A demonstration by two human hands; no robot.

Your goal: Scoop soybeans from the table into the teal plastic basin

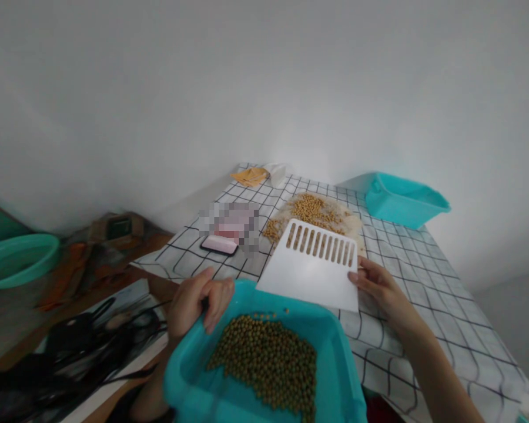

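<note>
My left hand (pixel 203 298) is closed over the far left rim of a turquoise plastic basin (pixel 341 352). Inside the basin lies a layer of small round beans (pixel 267 358), with a few stray ones near its far wall. A flat white plastic board with a row of slots (pixel 311 276) is pinched at its right edge by my right hand (pixel 377 282). The board is tilted, its plain lower edge at the far rim of the basin; whether they touch I cannot tell. Beyond its slotted end, more yellow beans (pixel 311 207) are spread on a pale sheet (pixel 352 223), partly hidden by the board.
A checked cloth (pixel 427 282) covers the table. On it stand a second turquoise basin (pixel 401 200) at back right, a phone (pixel 220 244) on the left, and orange packaging (pixel 250 176) at the back. Black cables and bags (pixel 88 335) and a green tub (pixel 22 258) are lower left.
</note>
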